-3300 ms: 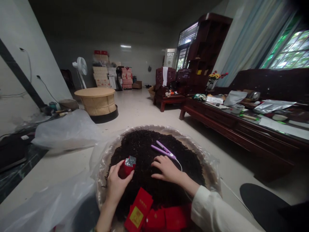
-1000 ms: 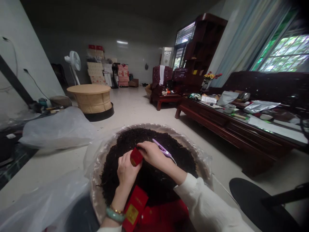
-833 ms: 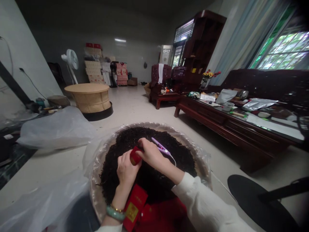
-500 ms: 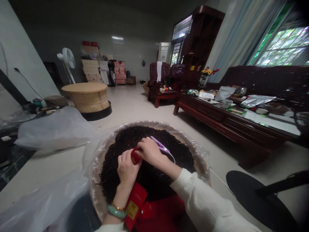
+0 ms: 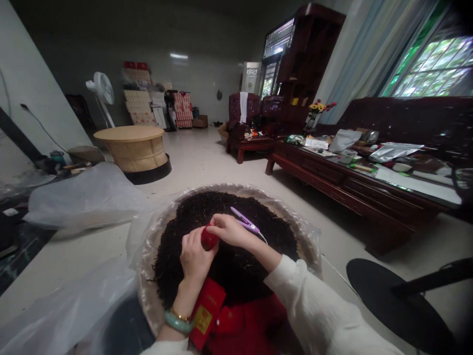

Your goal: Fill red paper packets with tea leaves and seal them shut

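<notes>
My left hand (image 5: pixel 197 254) is wrapped round a small red packet (image 5: pixel 209 239), held upright above the dark, dry leaves. At the packet's top, my right hand (image 5: pixel 229 229) pinches the edge with thumb and fingers. The leaves (image 5: pixel 207 207), which look like loose tea, fill a wide round basket (image 5: pixel 148 291) lined with clear plastic. Just beyond my right hand, a purple mini flat iron (image 5: pixel 246 221) with a white cord lies on the leaves, its jaws apart. Below my left wrist are a red packet with a gold panel (image 5: pixel 207 310) and more red packets (image 5: pixel 236 320).
A clear plastic bag (image 5: pixel 84 197) lies on the floor to the left. Beyond it stands a round table (image 5: pixel 129 134). At the right are a dark wooden coffee table (image 5: pixel 325 172) with bags and papers, and a black round stand base (image 5: pixel 391 301).
My right hand has shifted slightly down and left at the packet's top, and the packet now looks rounder. My left hand has stayed nearly in place.
</notes>
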Motion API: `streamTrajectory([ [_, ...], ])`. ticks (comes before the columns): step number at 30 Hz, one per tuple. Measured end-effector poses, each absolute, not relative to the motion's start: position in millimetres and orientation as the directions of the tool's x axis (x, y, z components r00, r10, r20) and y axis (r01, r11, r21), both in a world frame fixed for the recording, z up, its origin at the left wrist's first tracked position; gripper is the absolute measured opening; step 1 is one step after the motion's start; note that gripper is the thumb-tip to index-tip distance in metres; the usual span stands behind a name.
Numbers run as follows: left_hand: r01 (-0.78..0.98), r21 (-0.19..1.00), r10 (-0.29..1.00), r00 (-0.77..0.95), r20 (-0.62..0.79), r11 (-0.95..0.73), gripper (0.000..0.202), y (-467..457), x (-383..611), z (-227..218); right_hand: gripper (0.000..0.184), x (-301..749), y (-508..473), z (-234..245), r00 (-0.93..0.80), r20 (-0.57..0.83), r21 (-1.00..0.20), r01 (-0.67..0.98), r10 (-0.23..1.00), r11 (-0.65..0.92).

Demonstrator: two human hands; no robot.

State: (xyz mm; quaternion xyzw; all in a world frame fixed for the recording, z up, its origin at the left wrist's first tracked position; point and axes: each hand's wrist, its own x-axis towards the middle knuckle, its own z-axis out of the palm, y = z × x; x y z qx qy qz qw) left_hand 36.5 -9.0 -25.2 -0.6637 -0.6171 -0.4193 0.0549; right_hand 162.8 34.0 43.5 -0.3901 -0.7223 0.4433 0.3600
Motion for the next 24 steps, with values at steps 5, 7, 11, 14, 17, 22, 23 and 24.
streamTrajectory([
  [5, 0.852, 0.478, 0.771, -0.154, 0.618, -0.212, 0.035, -9.7, 26.5, -24.6, 0.019, 185.8, 44.5, 31.8, -0.284, 0.298, -0.940, 0.080, 0.912, 0.332],
  [7, 0.844, 0.494, 0.763, -0.175, 0.622, -0.209, 0.034, -10.0, 22.2, -24.0, 0.019, 197.1, 45.2, 17.3, -0.276, 0.288, -0.910, 0.219, 0.917, 0.351],
  [11, 0.832, 0.513, 0.755, -0.192, 0.627, -0.213, 0.035, -9.9, 17.2, -25.7, 0.048, 203.9, 30.4, -14.6, -0.499, 0.158, -0.665, 0.584, 0.852, 0.465],
  [14, 0.815, 0.533, 0.771, -0.184, 0.610, -0.227, 0.038, -9.8, 16.3, -28.5, 0.056, 197.3, 16.6, -24.2, -0.585, 0.141, -0.394, 0.707, 0.798, 0.588],
  [17, 0.794, 0.562, 0.783, -0.193, 0.592, -0.230, 0.041, -10.2, 15.3, -30.0, 0.043, 194.3, 11.9, -22.5, -0.625, 0.161, -0.246, 0.724, 0.764, 0.645],
  [22, 0.794, 0.562, 0.773, -0.202, 0.601, -0.230, 0.042, -10.5, 14.3, -30.9, 0.017, 202.0, 21.0, -20.0, -0.590, 0.242, -0.400, 0.663, 0.770, 0.633],
  [23, 0.797, 0.557, 0.772, -0.197, 0.604, -0.233, 0.043, -10.2, 14.8, -31.2, 0.015, 202.9, 24.1, -20.0, -0.549, 0.271, -0.474, 0.638, 0.790, 0.606],
  [24, 0.800, 0.551, 0.771, -0.190, 0.607, -0.237, 0.043, -9.8, 15.6, -31.5, 0.014, 202.9, 27.3, -19.9, -0.488, 0.297, -0.565, 0.603, 0.820, 0.563],
])
